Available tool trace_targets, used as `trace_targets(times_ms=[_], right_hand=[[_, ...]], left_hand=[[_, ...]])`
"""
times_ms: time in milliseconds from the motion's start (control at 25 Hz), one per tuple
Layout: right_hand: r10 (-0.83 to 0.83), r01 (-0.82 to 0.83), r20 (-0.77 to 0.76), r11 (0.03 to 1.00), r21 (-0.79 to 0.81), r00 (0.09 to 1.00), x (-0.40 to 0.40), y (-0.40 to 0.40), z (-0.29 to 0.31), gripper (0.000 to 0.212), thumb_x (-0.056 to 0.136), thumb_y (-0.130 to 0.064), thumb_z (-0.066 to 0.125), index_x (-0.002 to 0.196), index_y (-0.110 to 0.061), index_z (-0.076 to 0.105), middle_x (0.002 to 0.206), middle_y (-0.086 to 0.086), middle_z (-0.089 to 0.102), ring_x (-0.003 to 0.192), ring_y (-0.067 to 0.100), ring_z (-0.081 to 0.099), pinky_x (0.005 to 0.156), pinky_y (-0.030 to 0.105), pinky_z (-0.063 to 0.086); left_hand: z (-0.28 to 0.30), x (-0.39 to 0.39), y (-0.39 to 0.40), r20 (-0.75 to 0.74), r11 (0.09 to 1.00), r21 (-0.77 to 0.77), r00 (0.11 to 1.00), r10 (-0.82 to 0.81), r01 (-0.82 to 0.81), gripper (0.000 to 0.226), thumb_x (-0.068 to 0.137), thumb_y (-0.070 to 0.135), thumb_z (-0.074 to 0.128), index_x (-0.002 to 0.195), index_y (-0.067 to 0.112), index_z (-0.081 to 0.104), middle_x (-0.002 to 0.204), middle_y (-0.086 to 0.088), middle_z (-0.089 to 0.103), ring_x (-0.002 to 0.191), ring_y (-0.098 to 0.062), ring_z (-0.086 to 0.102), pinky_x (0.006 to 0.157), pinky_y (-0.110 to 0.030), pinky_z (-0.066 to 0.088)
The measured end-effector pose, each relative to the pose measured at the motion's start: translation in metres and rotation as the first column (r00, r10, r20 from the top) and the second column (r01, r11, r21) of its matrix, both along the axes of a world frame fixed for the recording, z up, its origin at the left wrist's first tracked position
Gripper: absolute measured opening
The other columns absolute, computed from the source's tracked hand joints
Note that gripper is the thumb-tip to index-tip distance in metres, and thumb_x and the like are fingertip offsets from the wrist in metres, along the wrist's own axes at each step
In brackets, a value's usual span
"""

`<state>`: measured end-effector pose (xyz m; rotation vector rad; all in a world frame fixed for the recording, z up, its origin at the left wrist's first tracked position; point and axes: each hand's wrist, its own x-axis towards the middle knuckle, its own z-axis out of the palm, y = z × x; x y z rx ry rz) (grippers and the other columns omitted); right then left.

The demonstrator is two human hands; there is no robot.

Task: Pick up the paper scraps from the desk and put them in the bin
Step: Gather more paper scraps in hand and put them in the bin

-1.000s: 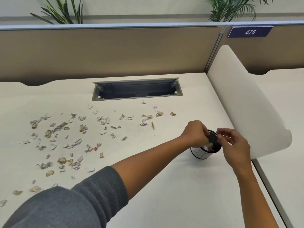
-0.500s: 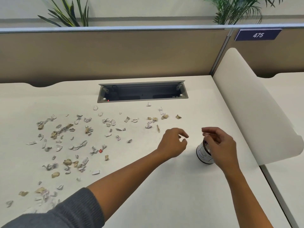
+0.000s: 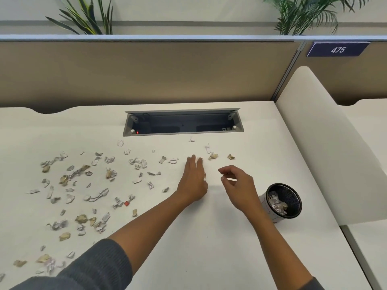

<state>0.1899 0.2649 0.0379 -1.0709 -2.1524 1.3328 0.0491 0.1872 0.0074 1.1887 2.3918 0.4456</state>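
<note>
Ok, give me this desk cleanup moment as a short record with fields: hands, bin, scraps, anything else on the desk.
left hand: fingers straight, reaching onto scraps near the desk's middle
right hand: above the desk, fingers loosely curled, nothing visibly held
bin: small black mesh bin, upright at the desk's right, some scraps inside
paper scraps: many, scattered mostly over the left half of the desk
cable hatch: open, at the back

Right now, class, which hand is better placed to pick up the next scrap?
The left hand: its straight fingers already reach the scraps near the slot. The right hand hovers empty, nearer the bin.
</note>
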Motion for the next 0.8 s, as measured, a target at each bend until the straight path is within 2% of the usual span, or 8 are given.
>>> trace_targets(times_ms=[80, 200, 360, 480, 560, 640, 800], right_hand=[[0.007, -0.007, 0.036, 1.000, 0.010, 0.999, -0.006, 0.005, -0.008, 0.023, 0.092, -0.006, 0.058, 0.106, -0.022, 0.067, 0.110, -0.011, 0.067, 0.102, 0.000, 0.062, 0.087, 0.021, 0.054], [0.021, -0.027, 0.104, 0.998, 0.053, 0.994, -0.016, 0.014, -0.017, 0.027, 0.092, -0.006, 0.059, 0.116, -0.017, 0.063, 0.120, -0.004, 0.063, 0.112, 0.013, 0.059, 0.097, 0.031, 0.051], [-0.026, -0.009, 0.233, 0.989, 0.150, 0.972, -0.032, 0.027, -0.027, 0.040, 0.092, -0.010, 0.061, 0.131, -0.013, 0.052, 0.140, 0.007, 0.047, 0.132, 0.026, 0.041, 0.105, 0.029, 0.032], [-0.094, 0.053, 0.275, 0.987, 0.155, 0.957, -0.049, 0.038, -0.034, 0.049, 0.093, -0.010, 0.059, 0.140, -0.008, 0.043, 0.149, 0.012, 0.034, 0.135, 0.031, 0.038, 0.110, 0.033, 0.032], [-0.097, 0.066, 0.276, 0.991, 0.120, 0.956, -0.063, 0.041, -0.037, 0.052, 0.096, -0.010, 0.057, 0.144, -0.007, 0.037, 0.154, 0.015, 0.027, 0.140, 0.032, 0.035, 0.115, 0.037, 0.031], [-0.080, 0.053, 0.273, 0.993, 0.105, 0.959, -0.076, 0.040, -0.041, 0.054, 0.096, -0.012, 0.057, 0.145, -0.007, 0.035, 0.156, 0.015, 0.024, 0.143, 0.031, 0.030, 0.116, 0.038, 0.029], [-0.017, -0.018, 0.283, 0.992, 0.121, 0.959, -0.092, 0.039, -0.047, 0.058, 0.095, -0.016, 0.060, 0.146, -0.005, 0.034, 0.157, 0.016, 0.022, 0.145, 0.031, 0.026, 0.117, 0.037, 0.028]], left_hand=[[-0.001, -0.010, 0.008, -0.028, 0.999, -0.039, 1.000, -0.014, 0.013, 0.075, 0.097, 0.022, 0.052, 0.154, 0.008, 0.007, 0.163, -0.014, -0.007, 0.151, -0.032, -0.007, 0.121, -0.040, 0.013], [-0.003, -0.021, 0.016, 0.028, 0.998, -0.057, 0.999, -0.032, 0.034, 0.077, 0.098, 0.023, 0.052, 0.155, 0.014, 0.002, 0.163, -0.010, -0.012, 0.151, -0.030, -0.004, 0.119, -0.041, 0.021], [-0.010, -0.029, 0.014, 0.078, 0.986, -0.035, 0.984, -0.162, 0.165, 0.071, 0.099, 0.020, 0.046, 0.156, 0.024, 0.003, 0.163, -0.008, -0.009, 0.151, -0.027, -0.001, 0.118, -0.043, 0.024], [-0.016, -0.027, 0.010, 0.055, 0.982, -0.003, 0.980, -0.191, 0.191, 0.063, 0.099, 0.034, 0.044, 0.155, 0.018, 0.017, 0.162, -0.012, 0.009, 0.151, -0.027, 0.004, 0.121, -0.042, 0.017], [-0.018, -0.026, 0.009, 0.046, 0.985, 0.035, 0.984, -0.172, 0.170, 0.058, 0.097, 0.041, 0.050, 0.147, 0.014, 0.037, 0.157, -0.011, 0.025, 0.148, -0.025, 0.016, 0.119, -0.039, 0.024], [-0.019, -0.026, 0.006, -0.012, 0.978, 0.068, 0.980, -0.197, 0.198, 0.044, 0.096, 0.036, 0.054, 0.132, 0.010, 0.054, 0.144, -0.011, 0.041, 0.140, -0.024, 0.032, 0.110, -0.037, 0.035], [-0.022, -0.027, -0.006, -0.093, 0.964, 0.120, 0.969, -0.228, 0.238, 0.023, 0.097, 0.016, 0.051, 0.114, 0.004, 0.060, 0.116, -0.010, 0.054, 0.118, -0.024, 0.048, 0.087, -0.043, 0.048]])
